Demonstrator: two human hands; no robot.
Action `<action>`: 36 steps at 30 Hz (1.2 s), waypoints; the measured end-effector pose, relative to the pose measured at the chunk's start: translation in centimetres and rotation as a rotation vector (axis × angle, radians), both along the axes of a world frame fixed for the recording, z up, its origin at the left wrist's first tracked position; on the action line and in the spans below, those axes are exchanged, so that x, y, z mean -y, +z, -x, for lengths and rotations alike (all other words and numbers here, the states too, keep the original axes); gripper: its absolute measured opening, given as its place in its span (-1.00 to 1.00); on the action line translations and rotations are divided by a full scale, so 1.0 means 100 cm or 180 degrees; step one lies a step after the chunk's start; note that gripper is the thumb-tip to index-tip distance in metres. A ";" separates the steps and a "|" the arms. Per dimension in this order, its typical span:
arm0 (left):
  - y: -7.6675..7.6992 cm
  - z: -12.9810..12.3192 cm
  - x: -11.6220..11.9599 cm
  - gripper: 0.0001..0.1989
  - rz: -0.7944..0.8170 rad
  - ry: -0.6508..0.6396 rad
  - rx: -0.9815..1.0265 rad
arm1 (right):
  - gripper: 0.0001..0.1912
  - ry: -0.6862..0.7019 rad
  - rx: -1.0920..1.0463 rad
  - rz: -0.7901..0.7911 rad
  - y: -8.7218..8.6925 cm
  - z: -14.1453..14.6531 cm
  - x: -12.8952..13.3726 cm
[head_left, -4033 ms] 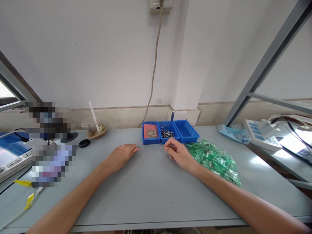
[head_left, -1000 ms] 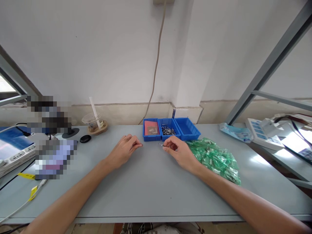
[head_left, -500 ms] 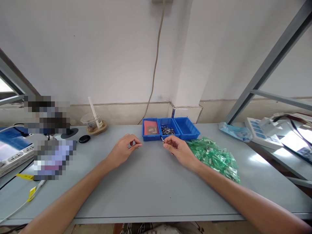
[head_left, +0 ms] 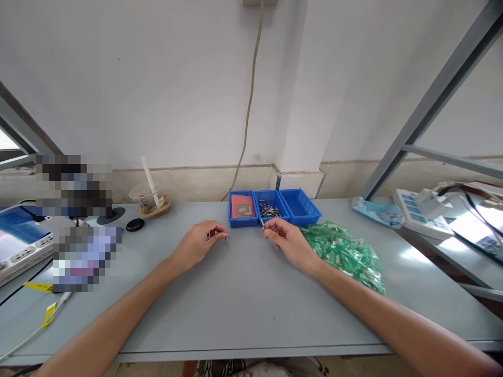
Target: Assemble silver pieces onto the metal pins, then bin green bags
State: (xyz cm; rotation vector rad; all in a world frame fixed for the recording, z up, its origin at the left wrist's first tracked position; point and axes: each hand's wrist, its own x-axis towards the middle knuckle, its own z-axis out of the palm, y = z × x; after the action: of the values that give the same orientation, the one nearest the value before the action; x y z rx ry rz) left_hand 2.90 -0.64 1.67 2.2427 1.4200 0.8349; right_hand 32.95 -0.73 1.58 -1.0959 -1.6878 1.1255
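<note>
Metal pin [head_left: 263, 222] juts from the pinching right hand [head_left: 290, 242] near the middle blue bin [head_left: 271, 197]; left hand [head_left: 197, 243] pinches a small part [head_left: 227, 239].

The tabletop [head_left: 236, 303] is plain grey, with three blue bins: the left [head_left: 243, 223], the middle [head_left: 283, 210] and the right bin [head_left: 302, 209]. Red lies in the left one, silver and black parts [head_left: 269, 210] in the middle. The plastic pile [head_left: 346, 254] is translucent green. The packet [head_left: 378, 211] is light blue, the straw [head_left: 148, 175] white, the tags [head_left: 47, 315] yellow, the wall [head_left: 188, 78] pale grey above a cream band [head_left: 188, 183].
</note>
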 end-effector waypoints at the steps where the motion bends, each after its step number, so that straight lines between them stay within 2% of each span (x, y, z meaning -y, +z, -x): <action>1: 0.000 0.000 0.000 -0.69 -0.0029 -0.0006 -0.0031 | -0.68 0.0019 0.0022 0.0001 0.000 0.000 0.000; 9: 0.003 -0.001 0.003 -0.70 -0.0018 0.0025 -0.0110 | -0.60 -0.0161 -0.0206 0.0251 0.005 -0.001 0.001; 16: 0.002 -0.004 0.004 -0.72 0.0056 -0.0039 -0.0028 | -0.54 -0.0615 -0.0475 0.0197 0.000 -0.008 -0.009; 22: 0.003 -0.008 0.008 -0.75 0.0197 -0.0138 0.0140 | -0.47 -0.0663 -0.0375 0.0094 0.005 -0.008 -0.008; 25: 0.003 -0.013 0.010 -0.76 0.0279 -0.0172 0.0327 | -0.57 -0.0463 -0.0085 -0.0077 0.006 -0.006 -0.004; 28: 0.001 -0.020 0.014 -0.75 0.0368 -0.0266 0.0570 | -0.69 0.0003 0.0405 -0.0276 0.003 -0.003 0.003; 31: 0.000 -0.027 0.017 -0.74 0.0535 -0.0388 0.0753 | -0.72 0.0475 0.0859 -0.0330 0.001 0.003 0.012; 33: -0.001 -0.031 0.019 -0.75 0.0651 -0.0438 0.0848 | -0.77 0.0696 0.0937 -0.0364 0.000 0.007 0.016; 36: 0.001 -0.034 0.022 -0.79 0.0754 -0.0479 0.0937 | -0.78 0.0764 0.0908 -0.0332 0.000 0.010 0.019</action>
State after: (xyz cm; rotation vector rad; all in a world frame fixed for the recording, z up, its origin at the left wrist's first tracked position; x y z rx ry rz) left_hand 6.34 -2.83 1.75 1.9304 1.1354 0.8561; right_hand 31.97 -2.59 1.58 -1.0460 -2.1231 1.0492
